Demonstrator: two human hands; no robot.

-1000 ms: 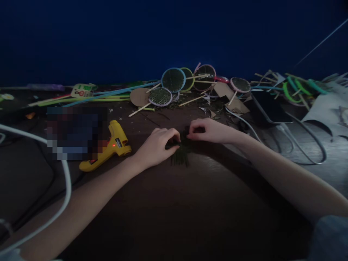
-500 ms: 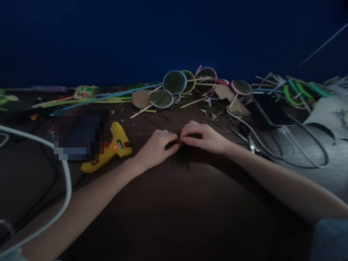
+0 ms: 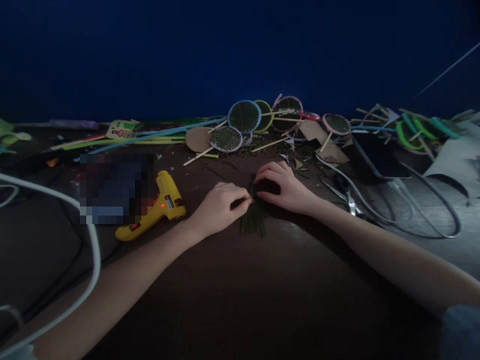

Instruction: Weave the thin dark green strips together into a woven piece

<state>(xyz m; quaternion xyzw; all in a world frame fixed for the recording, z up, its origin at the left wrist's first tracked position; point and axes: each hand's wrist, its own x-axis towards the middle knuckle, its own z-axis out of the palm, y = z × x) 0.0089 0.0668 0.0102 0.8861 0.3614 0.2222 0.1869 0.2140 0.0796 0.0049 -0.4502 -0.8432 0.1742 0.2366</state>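
Note:
My left hand [image 3: 224,206] is closed in a pinch, thumb against fingertips, over the upper end of a bundle of dark green, needle-like strands [image 3: 253,224] on the dark table. What sits between those fingertips is too small and dark to make out. To the right of it, my right hand [image 3: 285,187] has its thumb and fingers apart, arched over the table beside the bundle. Left of my left hand lies a yellow hot glue gun [image 3: 165,200] with a small red light lit.
Small round racket-like hoops [image 3: 244,116] on sticks lie along the back with cardboard pieces [image 3: 198,139] and green scraps. Scissors [image 3: 350,202], a phone [image 3: 380,155] and grey cables are at the right. A white cable [image 3: 95,250] crosses my left forearm.
My right hand has drawn away from my left fingertips and its fingers have parted. More of the green bundle shows. The view has shifted slightly.

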